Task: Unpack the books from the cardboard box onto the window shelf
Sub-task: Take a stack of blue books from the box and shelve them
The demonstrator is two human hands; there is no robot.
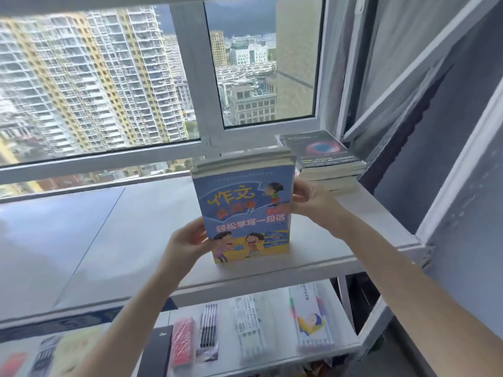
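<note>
Forearms enter from the lower edge of the frame and meet at the centre, where both hands hold a set of upright books on the window shelf.

**Grip state**
- Left hand: fingers wrapped round the lower left edge of the set, thumb on the blue front cover.
- Right hand: fingers clamped on the upper right edge.

**Position of the load**
- The set stands on end, centre frame, close to the shelf's front lip. Whether its bottom edge bears fully on the shelf cannot be told.
- A flat stack of books lies just behind and to the right, at the shelf's right end.
- The cardboard box is not in view.

**Hazards (judged from this position)**
1. Toppling. The set has no bookend or wall beside it. If both hands let go at once, it would likely tip forward over the lip onto the pen packs on the lower shelf.
2. Fanning. Several separate volumes are held by side pressure only; a slackened grip may let the rear ones slide out or splay.
3. Collision. Pushing the set back and to the right could shove the flat stack, which sits near the shelf's end.
</note>
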